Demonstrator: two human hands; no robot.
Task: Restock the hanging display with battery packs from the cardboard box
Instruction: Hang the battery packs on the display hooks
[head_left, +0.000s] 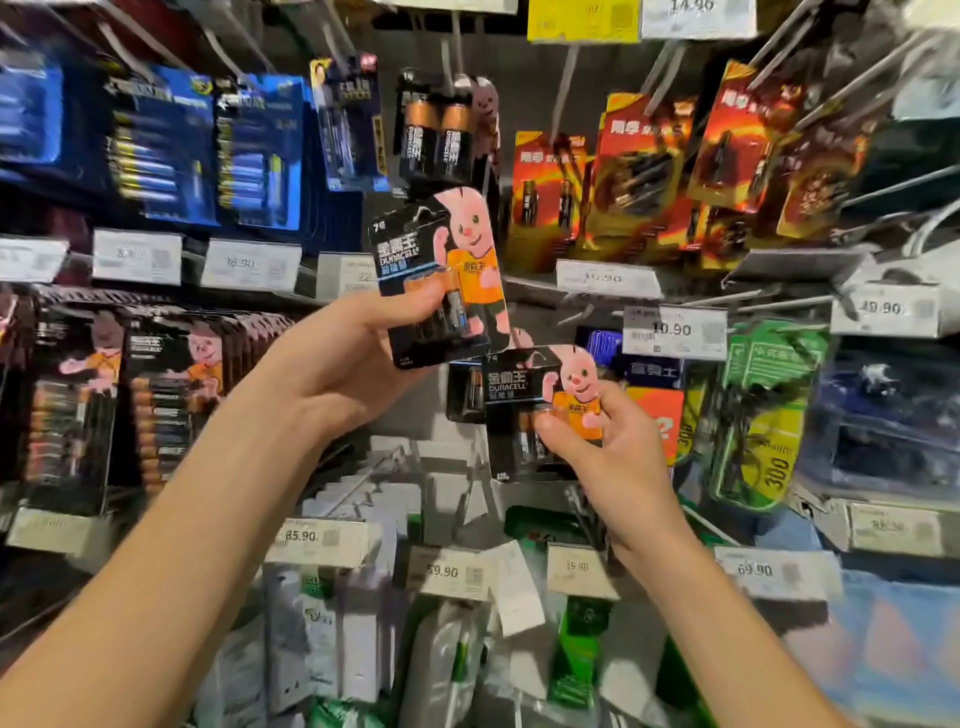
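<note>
My left hand (337, 358) grips a black battery pack (441, 260) with a pink bunny on it, thumb across its lower front, held up before the hanging display. My right hand (608, 447) pinches a second, like pack (524, 395) lower and to the right, thumb on its front. Behind that second pack another small pack (465, 395) hangs on a hook. Above, a pack of two fat copper-topped cells (439, 130) hangs from a peg. The cardboard box is out of view.
Blue packs (208, 150) hang upper left, red-orange packs (649, 171) upper right, black bunny packs (156, 395) at the left, green packs (763, 415) at the right. Bare metal pegs (779, 301) jut out at the right. Price tags (672, 332) line the rails.
</note>
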